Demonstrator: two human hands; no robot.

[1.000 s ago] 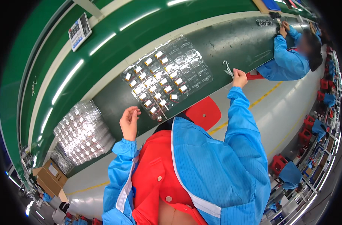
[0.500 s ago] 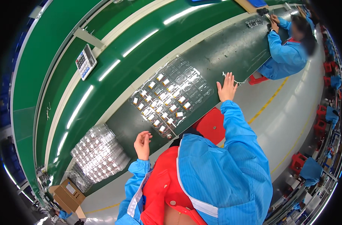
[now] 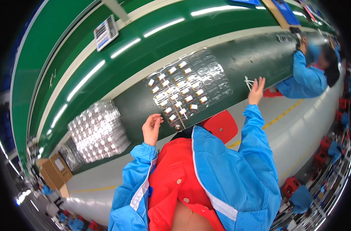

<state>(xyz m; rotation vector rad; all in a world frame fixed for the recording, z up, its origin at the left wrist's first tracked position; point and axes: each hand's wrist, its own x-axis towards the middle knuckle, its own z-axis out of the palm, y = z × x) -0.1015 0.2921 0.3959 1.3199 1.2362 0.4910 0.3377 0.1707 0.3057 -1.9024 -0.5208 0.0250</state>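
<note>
My left hand (image 3: 152,128) hovers at the near edge of the bench, fingers loosely bent and apart, with nothing seen in them. Right of it lies a clear plastic blister tray (image 3: 221,79), its left part filled with small white rectangular parts (image 3: 203,99) that have yellowish edges. Beyond the tray's right end, my right hand (image 3: 256,92) is at the bench's near edge, fingers spread. A thin white strip or cord (image 3: 249,82) lies beside its thumb; whether they touch I cannot tell.
A stack of filled clear trays (image 3: 100,134) stands at the left, near a cardboard box (image 3: 54,172). Across the green conveyor belt (image 3: 133,57) lies a calculator (image 3: 106,34). A red stool (image 3: 223,125) is by the bench. A co-worker in blue (image 3: 310,75) sits far right.
The view has shifted and turned. My right hand has gone from lying flat with fingers forward to a raised, turned pose beside the white strip. My left hand stays loosely bent.
</note>
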